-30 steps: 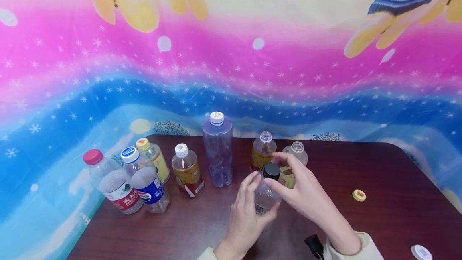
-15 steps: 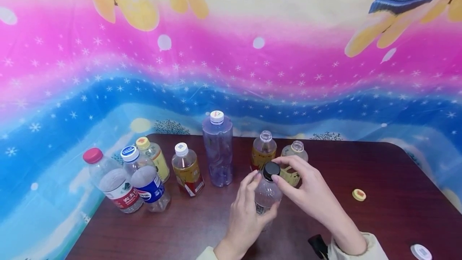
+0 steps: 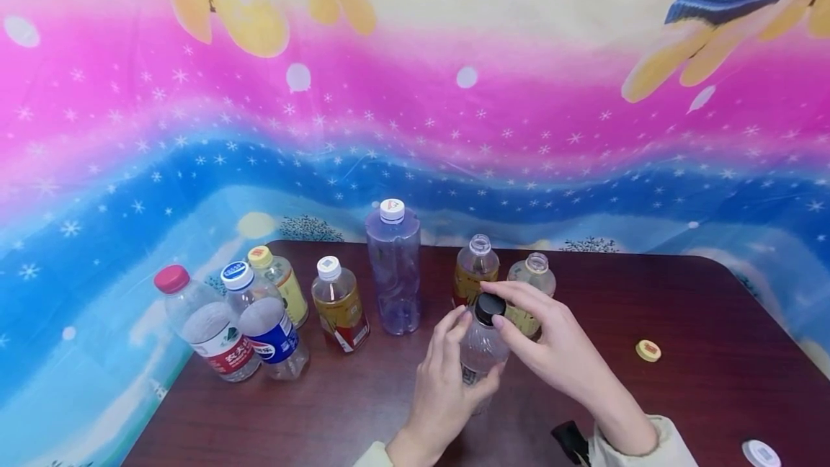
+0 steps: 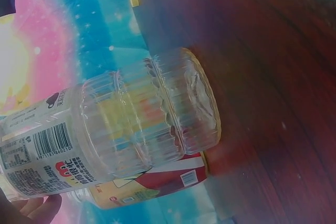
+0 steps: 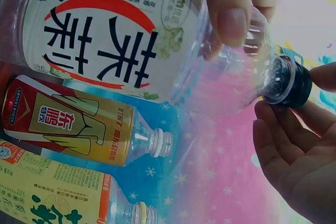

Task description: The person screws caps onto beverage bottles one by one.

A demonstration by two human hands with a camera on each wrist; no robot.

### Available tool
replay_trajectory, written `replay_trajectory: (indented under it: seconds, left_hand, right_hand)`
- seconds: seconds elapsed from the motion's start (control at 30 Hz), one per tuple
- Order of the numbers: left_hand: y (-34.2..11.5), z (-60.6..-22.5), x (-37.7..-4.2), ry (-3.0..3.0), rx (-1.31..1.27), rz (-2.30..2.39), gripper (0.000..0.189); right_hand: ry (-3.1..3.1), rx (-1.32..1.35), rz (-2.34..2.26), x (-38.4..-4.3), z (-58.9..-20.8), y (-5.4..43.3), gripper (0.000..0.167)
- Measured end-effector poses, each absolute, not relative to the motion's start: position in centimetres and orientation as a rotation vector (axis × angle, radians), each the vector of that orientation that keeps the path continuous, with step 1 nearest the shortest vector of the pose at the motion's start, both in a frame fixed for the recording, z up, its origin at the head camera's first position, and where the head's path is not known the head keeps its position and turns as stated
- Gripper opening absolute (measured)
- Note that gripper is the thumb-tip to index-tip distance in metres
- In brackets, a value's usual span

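Observation:
In the head view my left hand [image 3: 441, 384] grips the upper body of a clear plastic bottle [image 3: 481, 352], which stands roughly upright before me. Its black screw cap [image 3: 490, 308] is on the neck, and my right hand [image 3: 554, 348] pinches it between thumb and fingers. From the right wrist, a white label [image 5: 105, 35] with large dark characters shows on the bottle, and the black cap [image 5: 295, 85] sits between the right fingertips. The left wrist view shows the bottle's ribbed lower body [image 4: 142, 114] with nothing visible inside; whether its base touches the table I cannot tell.
Behind the hands stand an uncapped gold-labelled bottle [image 3: 476, 272] and an uncapped yellow-labelled bottle [image 3: 533, 279]. Several capped bottles, including a tall purple-tinted one [image 3: 394, 272], stand to the left. A yellow cap [image 3: 648, 350] and a white cap [image 3: 761, 452] lie at right on the dark table [image 3: 713, 316].
My right fingers shift around the black cap; the index finger now reaches farther left across its far side. The left hand and the bottle stay nearly in place.

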State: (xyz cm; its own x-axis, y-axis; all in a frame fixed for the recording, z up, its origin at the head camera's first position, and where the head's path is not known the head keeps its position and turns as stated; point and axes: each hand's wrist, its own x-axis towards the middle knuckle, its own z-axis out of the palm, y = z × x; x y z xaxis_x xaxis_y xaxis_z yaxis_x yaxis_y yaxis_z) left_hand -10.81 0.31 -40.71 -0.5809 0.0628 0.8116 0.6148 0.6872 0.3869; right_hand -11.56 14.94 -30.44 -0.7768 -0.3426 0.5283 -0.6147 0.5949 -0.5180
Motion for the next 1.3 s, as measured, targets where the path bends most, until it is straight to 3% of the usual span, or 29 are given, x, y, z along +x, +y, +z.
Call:
replay_trajectory:
  seconds: [0.27, 0.53, 0.73, 1.07, 1.3]
  left_hand:
    - [0.35, -40.89, -10.85, -2.091, -0.519, -0.857, 0.073]
    - [0.39, -40.99, -10.87, -2.089, -0.516, -0.861, 0.075]
    - [0.31, -40.94, -11.05, -2.049, -0.535, -0.834, 0.077]
    - [0.34, -40.91, -10.96, -2.081, -0.513, -0.843, 0.078]
    - [0.37, -40.79, -10.78, -2.092, -0.505, -0.856, 0.076]
  right_hand:
    - [-2.478, 0.574, 1.042, -11.69, -30.41, 14.61, 0.031]
    - [-2.484, 0.635, 1.054, -11.79, -30.74, 14.43, 0.042]
    - [-2.473, 0.684, 0.991, -11.67, -30.44, 14.83, 0.036]
    - [-2.567, 0.453, 1.072, -11.99, -30.24, 14.31, 0.03]
    - [-2.517, 0.696, 1.045, -11.93, -30.44, 14.27, 0.043]
